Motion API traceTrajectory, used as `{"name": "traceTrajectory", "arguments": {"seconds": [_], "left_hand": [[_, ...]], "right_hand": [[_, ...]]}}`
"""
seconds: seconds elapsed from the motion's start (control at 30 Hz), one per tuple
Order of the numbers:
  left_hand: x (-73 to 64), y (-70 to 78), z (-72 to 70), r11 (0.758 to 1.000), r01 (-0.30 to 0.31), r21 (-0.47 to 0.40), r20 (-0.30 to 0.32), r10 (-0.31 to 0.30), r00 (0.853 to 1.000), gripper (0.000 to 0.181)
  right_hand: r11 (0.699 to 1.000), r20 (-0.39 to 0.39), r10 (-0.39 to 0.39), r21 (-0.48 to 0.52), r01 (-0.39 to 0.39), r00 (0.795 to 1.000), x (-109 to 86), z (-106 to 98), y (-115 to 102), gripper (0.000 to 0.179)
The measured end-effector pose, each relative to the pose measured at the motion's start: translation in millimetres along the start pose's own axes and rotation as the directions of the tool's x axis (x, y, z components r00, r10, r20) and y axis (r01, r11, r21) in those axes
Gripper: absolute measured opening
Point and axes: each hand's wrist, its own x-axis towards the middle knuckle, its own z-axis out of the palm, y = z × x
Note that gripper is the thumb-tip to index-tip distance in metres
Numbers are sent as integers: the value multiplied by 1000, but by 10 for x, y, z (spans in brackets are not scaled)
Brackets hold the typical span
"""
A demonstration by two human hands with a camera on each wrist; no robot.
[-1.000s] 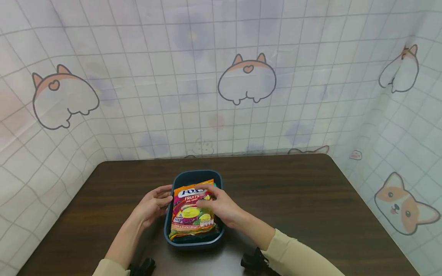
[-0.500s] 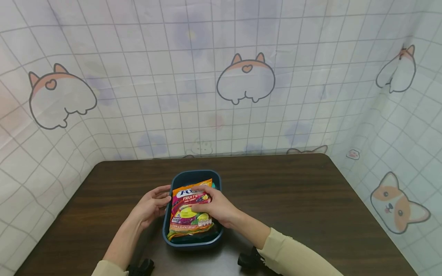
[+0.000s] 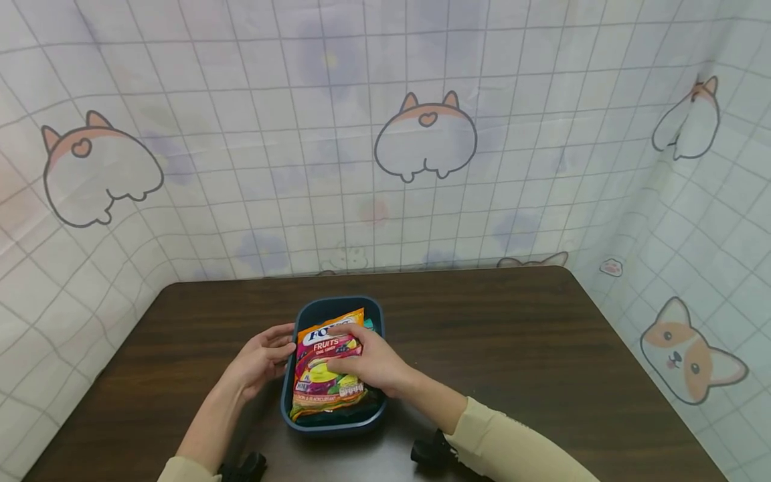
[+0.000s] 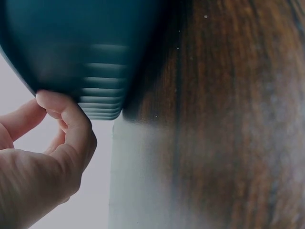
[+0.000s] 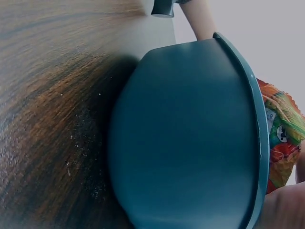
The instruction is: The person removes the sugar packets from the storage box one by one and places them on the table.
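Note:
A dark blue plastic bin (image 3: 334,426) stands on the table, filled with packaged goods. On top lies a FOX'S fruits candy bag (image 3: 322,378), orange, purple and yellow, tilted in the bin. My right hand (image 3: 367,361) grips the bag at its right side, thumb across the front and fingers over the upper part. A sliver of a teal package (image 3: 369,325) shows behind it. Past the rim in the right wrist view, a crinkled wrapper (image 5: 281,133) sticks up beside the right hand. My left hand (image 3: 262,358) touches the bin's left rim with bent, relaxed fingertips (image 4: 47,99).
The dark wood table (image 3: 482,335) extends on both sides of the bin. Behind it hangs a white gridded curtain (image 3: 271,134) with corgi drawings. A black wrist device (image 3: 243,466) sits by each sleeve.
The candy bag has shifted slightly up and left within the bin under my right hand, uncovering more of the bin's right side. My left hand stays at the rim. The view has drifted slightly.

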Motion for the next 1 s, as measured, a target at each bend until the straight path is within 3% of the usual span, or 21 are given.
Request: {"name": "traceTrajectory", "arguments": {"seconds": [0.5,1.0], "left_hand": [[-27,-4,21,1000,12,12,-32,-11,999,56],[-52,-5,22,997,13,75,-54,-9,999,54]], "right_hand": [[999,-15,-38,-36,37,999,-40,-5,-38,51],[997,-47,-69,-32,67,997,-109,-168,-62,55]]}}
